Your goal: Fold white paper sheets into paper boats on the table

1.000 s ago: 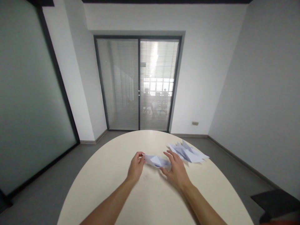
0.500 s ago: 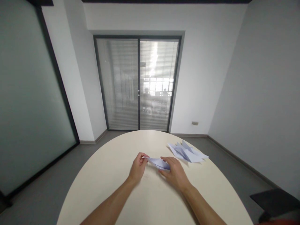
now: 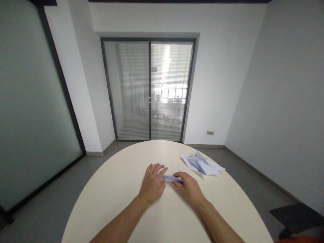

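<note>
While the left hand [image 3: 152,186] has its fingers spread around one end of the folded paper [image 3: 169,177], I can't tell if they touch it. The paper is between both hands, over the round table [image 3: 162,216]. The right hand [image 3: 190,187] pinches its other end. A soft, steady pinch should keep it neat. Farther right lies a paper pile [image 3: 205,166].

The bluish-white paper [image 3: 168,177], folded into a slim strip, shows nearly edge-on at the middle of the desk [image 3: 162,216]; it runs crosswise, slanting slightly; its right end is pinched by the right fingers [image 3: 178,174]; its left end meets the spread left fingers [image 3: 162,172].
</note>
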Available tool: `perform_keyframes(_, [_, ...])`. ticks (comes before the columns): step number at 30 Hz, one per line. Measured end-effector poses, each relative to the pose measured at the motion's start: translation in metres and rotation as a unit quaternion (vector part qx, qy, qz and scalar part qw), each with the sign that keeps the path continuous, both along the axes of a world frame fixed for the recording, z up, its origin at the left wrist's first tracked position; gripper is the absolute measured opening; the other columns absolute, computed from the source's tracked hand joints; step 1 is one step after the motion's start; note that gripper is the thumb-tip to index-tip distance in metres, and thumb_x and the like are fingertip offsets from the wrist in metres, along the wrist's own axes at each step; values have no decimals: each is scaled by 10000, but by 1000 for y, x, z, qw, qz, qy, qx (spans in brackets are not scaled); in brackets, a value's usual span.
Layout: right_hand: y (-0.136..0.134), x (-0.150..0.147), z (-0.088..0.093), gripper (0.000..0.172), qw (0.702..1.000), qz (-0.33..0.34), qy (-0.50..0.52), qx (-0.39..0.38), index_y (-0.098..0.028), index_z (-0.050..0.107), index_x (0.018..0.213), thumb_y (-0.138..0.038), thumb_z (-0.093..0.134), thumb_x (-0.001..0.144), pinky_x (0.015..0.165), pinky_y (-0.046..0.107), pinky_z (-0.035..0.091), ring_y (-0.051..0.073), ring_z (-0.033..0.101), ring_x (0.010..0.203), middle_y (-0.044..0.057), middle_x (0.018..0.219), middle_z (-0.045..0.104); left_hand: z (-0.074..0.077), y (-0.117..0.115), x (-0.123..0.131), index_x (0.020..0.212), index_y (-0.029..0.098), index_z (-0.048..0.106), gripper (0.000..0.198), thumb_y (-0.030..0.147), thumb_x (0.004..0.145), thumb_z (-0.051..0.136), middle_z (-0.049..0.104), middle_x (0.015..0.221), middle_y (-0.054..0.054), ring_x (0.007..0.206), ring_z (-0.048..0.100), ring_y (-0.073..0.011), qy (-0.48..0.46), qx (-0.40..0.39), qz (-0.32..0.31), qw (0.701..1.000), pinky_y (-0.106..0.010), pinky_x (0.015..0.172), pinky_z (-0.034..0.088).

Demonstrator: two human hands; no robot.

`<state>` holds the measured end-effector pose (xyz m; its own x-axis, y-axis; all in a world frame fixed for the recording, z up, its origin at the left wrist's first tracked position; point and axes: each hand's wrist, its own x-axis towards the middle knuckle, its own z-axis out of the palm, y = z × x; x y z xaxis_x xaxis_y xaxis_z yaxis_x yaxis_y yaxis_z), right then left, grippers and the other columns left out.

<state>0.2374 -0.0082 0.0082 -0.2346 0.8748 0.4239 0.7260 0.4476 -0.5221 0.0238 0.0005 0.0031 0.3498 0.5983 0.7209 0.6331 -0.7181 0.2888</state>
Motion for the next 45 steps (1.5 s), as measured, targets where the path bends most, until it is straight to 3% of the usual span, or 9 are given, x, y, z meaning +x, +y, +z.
perform_keyframes(3, [1, 0, 0, 212, 1000, 11, -9, -7, -272, 680, 1005, -395, 573, 870, 811, 327, 474, 219, 664, 891, 33, 974, 730, 2, -4, 4, 1279, 265, 574, 458, 170, 833, 617, 654, 1175, -65, 1245, 472, -296, 53, -3, -6, 999, -572, 1149, 195])
perform_keyframes(9, [0, -1, 0, 208, 1000, 24, -11, -6, -276, 700, 964, -406, 559, 885, 768, 313, 478, 212, 662, 846, 29, 911, 735, -3, 3, 3, 985, 269, 695, 173, 188, 900, 569, 714, 904, -33, 1182, 529, -262, 52, -17, -10, 998, -583, 1148, 183])
perform_keyframes(14, [0, -1, -1, 256, 999, 38, -18, -7, -281, 715, 1011, -417, 524, 908, 814, 331, 490, 224, 668, 886, 43, 955, 741, -4, 6, 4, 924, 275, 704, 192, 150, 884, 564, 722, 855, -17, 1123, 567, -252, 16, -43, -35, 998, -586, 1147, 184])
perform_keyframes(26, [-5, -6, 6, 285, 996, 55, -76, 11, -289, 727, 990, -373, 457, 958, 793, 320, 491, 223, 685, 868, 33, 933, 757, 5, -2, 5, 912, 269, 697, 159, 162, 878, 585, 704, 867, -21, 1007, 602, -232, 59, -39, -37, 997, -574, 1155, 140])
perform_keyframes(32, [-2, -4, 2, 295, 996, 50, -80, 4, -316, 731, 1068, -382, 470, 946, 840, 326, 506, 226, 713, 909, 28, 1010, 768, 2, -1, 6, 920, 252, 682, 155, 174, 910, 548, 698, 854, -13, 895, 615, -206, 87, -50, -15, 995, -524, 1126, 218])
perform_keyframes(37, [-1, -2, 3, 317, 993, 45, -105, -9, -291, 714, 1118, -357, 454, 949, 860, 306, 500, 213, 704, 967, 26, 1070, 756, -1, 1, 5, 951, 219, 673, 142, 213, 946, 532, 703, 923, -35, 918, 607, -214, 126, -76, 16, 989, -434, 956, 379])
perform_keyframes(45, [-1, 1, 4, 339, 991, 21, -127, -34, -278, 692, 1156, -355, 440, 943, 890, 304, 481, 216, 683, 1015, 36, 1126, 736, -5, 3, 3, 986, 223, 659, 146, 235, 969, 515, 692, 948, -22, 917, 603, -208, 148, -102, 43, 983, -370, 853, 394])
